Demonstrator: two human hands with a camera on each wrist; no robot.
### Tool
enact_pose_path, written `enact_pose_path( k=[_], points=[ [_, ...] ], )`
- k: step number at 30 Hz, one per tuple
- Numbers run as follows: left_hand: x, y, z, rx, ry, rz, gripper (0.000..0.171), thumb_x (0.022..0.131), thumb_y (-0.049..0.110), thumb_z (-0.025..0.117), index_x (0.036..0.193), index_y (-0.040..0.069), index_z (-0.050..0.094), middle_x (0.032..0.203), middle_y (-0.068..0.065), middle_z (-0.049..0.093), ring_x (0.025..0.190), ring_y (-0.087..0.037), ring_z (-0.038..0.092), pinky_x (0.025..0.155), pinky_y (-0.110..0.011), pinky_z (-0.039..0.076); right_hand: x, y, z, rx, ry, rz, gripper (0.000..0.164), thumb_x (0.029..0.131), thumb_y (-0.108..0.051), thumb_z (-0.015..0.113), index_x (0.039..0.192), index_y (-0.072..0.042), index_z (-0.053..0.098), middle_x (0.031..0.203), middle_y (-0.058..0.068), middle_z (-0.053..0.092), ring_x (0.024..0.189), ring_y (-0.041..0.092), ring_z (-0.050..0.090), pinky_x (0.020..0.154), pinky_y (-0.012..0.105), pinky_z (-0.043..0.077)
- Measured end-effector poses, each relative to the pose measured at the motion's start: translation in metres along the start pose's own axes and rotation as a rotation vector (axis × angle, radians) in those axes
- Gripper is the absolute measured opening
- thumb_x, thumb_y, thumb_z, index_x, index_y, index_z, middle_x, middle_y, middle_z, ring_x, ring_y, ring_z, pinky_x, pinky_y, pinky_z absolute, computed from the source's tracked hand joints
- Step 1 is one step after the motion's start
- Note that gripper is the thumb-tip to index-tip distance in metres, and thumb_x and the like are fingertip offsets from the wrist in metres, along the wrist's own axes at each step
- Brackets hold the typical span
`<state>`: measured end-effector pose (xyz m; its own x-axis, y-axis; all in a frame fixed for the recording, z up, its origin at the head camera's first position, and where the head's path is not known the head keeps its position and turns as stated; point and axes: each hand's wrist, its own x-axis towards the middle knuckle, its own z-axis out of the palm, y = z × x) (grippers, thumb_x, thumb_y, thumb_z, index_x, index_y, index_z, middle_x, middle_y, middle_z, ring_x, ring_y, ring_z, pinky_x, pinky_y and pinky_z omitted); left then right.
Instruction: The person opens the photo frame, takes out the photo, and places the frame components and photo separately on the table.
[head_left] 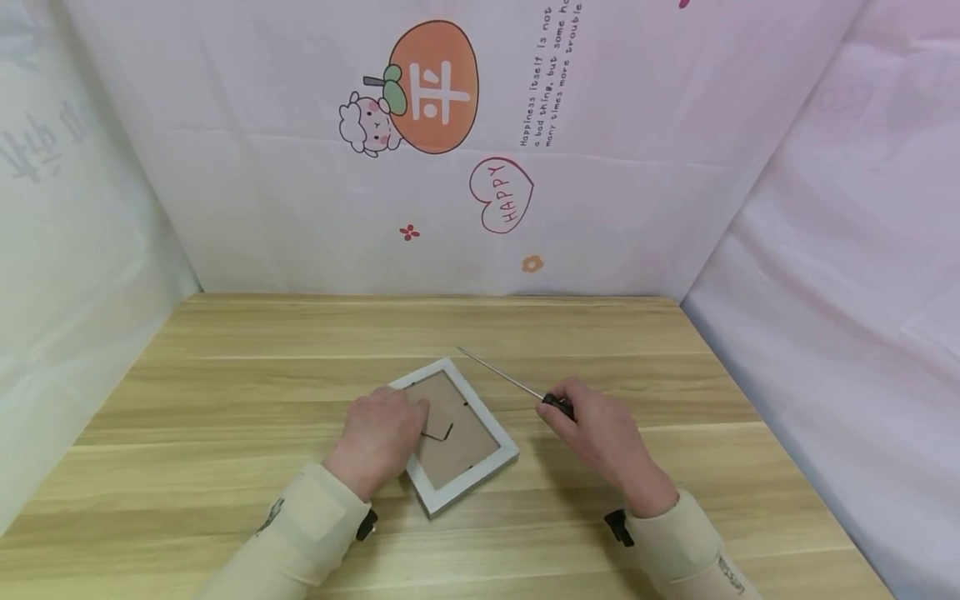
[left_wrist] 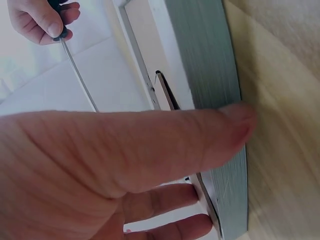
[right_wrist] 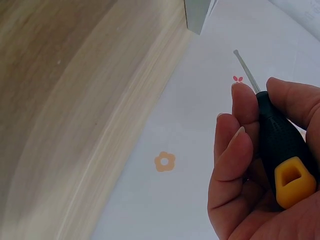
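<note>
Two hands (head_left: pixel 381 437) (head_left: pixel 600 425) apart, gripping frame (head_left: pixel 465 450) and screwdriver (right_wrist: pixel 281 132).

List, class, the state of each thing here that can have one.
Picture frame: back side up, held at one edge.
Backing panel: inside the frame.
Thin dark piece: bent, partly hidden.
Screwdriver: raised, tip touching nothing.
Left grip: holding the frame's edge.
Right grip: holding the screwdriver's handle.

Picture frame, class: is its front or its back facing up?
Back up: the picture frame shows its brown backing and small black tabs.
</note>
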<state>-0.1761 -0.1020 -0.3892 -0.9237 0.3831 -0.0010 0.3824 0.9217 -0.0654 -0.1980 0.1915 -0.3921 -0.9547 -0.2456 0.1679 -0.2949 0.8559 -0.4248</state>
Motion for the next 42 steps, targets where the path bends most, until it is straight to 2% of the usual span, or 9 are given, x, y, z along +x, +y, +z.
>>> enact_pose_path(
  k=[4, 7, 16, 23, 30, 35, 42],
  points=[
    [-0.002, 0.003, -0.001, 0.010, 0.017, -0.003, 0.010, 0.085, 0.007, 0.065, 0.093, 0.009, 0.061, 0.081, -0.012, 0.058, 0.075, -0.030, 0.055, 0.060, -0.046, 0.051, -0.001, 0.000, 0.001, 0.002, 0.003, 0.003, 0.028, 0.093, -0.044, 0.060, 0.098, -0.017, 0.062, 0.072, -0.006, 0.055, 0.064, 0.012, 0.048, 0.058, 0.032, 0.042],
    [-0.003, 0.005, -0.001, 0.002, 0.029, -0.010, 0.012, 0.083, 0.006, 0.065, 0.094, 0.008, 0.061, 0.082, -0.013, 0.058, 0.075, -0.031, 0.055, 0.060, -0.046, 0.050, -0.001, 0.000, 0.001, 0.001, 0.007, 0.003, 0.027, 0.093, -0.043, 0.061, 0.098, -0.017, 0.062, 0.073, -0.005, 0.055, 0.064, 0.012, 0.048, 0.058, 0.033, 0.042],
    [-0.001, 0.008, 0.002, -0.004, -0.025, -0.045, 0.042, 0.065, 0.024, 0.079, 0.100, 0.008, 0.062, 0.086, -0.013, 0.056, 0.076, -0.029, 0.052, 0.060, -0.044, 0.048, -0.001, 0.002, 0.001, -0.008, 0.012, 0.002, 0.027, 0.092, -0.044, 0.061, 0.099, -0.018, 0.063, 0.077, -0.006, 0.059, 0.067, 0.012, 0.050, 0.062, 0.034, 0.044],
    [0.001, 0.012, 0.005, 0.017, -0.037, -0.091, 0.048, 0.065, 0.040, 0.079, 0.095, 0.008, 0.061, 0.083, -0.013, 0.053, 0.075, -0.027, 0.050, 0.060, -0.043, 0.047, -0.002, 0.003, 0.001, -0.003, 0.008, 0.005, 0.028, 0.092, -0.045, 0.060, 0.100, -0.018, 0.063, 0.078, -0.005, 0.059, 0.068, 0.012, 0.050, 0.062, 0.035, 0.044],
    [0.003, 0.017, 0.008, 0.040, -0.038, -0.136, 0.068, 0.063, 0.059, 0.079, 0.105, 0.008, 0.063, 0.082, -0.012, 0.052, 0.076, -0.027, 0.051, 0.061, -0.042, 0.048, -0.003, 0.003, 0.000, -0.006, 0.006, 0.000, 0.029, 0.093, -0.046, 0.060, 0.100, -0.017, 0.062, 0.078, -0.005, 0.059, 0.067, 0.012, 0.050, 0.061, 0.034, 0.044],
    [0.005, 0.020, 0.010, 0.054, -0.032, -0.160, 0.070, 0.064, 0.064, 0.077, 0.100, 0.007, 0.061, 0.080, -0.011, 0.050, 0.077, -0.028, 0.051, 0.062, -0.041, 0.046, -0.003, 0.004, 0.000, -0.008, 0.009, 0.003, 0.029, 0.093, -0.047, 0.059, 0.099, -0.019, 0.063, 0.078, -0.006, 0.059, 0.068, 0.011, 0.051, 0.062, 0.035, 0.045],
    [0.010, 0.026, 0.011, 0.089, -0.094, -0.207, 0.074, 0.066, 0.071, 0.072, 0.096, 0.005, 0.060, 0.082, -0.012, 0.053, 0.079, -0.028, 0.053, 0.066, -0.041, 0.049, -0.003, 0.003, -0.002, -0.012, 0.006, 0.007, 0.028, 0.092, -0.047, 0.060, 0.099, -0.020, 0.063, 0.077, -0.007, 0.058, 0.068, 0.012, 0.050, 0.063, 0.035, 0.045]
  ],
)
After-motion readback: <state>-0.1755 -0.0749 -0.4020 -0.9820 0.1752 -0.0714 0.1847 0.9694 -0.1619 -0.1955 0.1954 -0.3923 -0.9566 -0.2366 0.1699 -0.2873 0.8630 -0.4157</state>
